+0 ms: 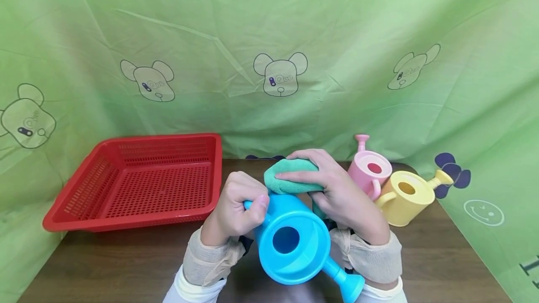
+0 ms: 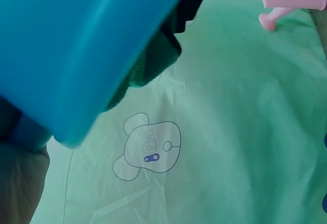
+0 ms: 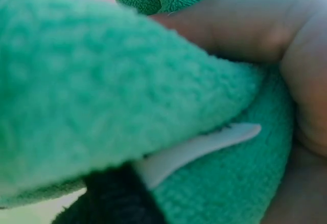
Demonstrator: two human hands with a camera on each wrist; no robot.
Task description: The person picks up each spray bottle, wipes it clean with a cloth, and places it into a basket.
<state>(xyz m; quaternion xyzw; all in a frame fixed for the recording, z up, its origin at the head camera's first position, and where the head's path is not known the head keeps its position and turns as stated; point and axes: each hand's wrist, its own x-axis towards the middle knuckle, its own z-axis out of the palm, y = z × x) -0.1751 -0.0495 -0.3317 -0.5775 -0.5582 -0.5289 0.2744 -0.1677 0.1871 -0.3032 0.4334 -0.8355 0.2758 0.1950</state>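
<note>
My left hand (image 1: pixel 237 205) grips the handle of a blue watering can (image 1: pixel 311 247), fist wrapped round it and thumb on top. The can is tilted, its round opening facing me and its spout pointing down to the right. A fuzzy green cloth (image 1: pixel 290 176) lies bunched in my right hand (image 1: pixel 337 186), at the can's far side. In the right wrist view the cloth (image 3: pixel 102 91) fills most of the picture, with the thumb and fingers curled round its folds. The blue can (image 2: pixel 76 45) covers the upper left of the left wrist view, and it hides most of the left hand.
A red perforated basket (image 1: pixel 216 172) stands on the left of the brown wooden table (image 1: pixel 139 261). Beyond my right forearm are a pink watering can (image 1: pixel 358 169) and a yellow one (image 1: pixel 402 207). A green printed curtain (image 1: pixel 219 60) hangs behind and along both sides.
</note>
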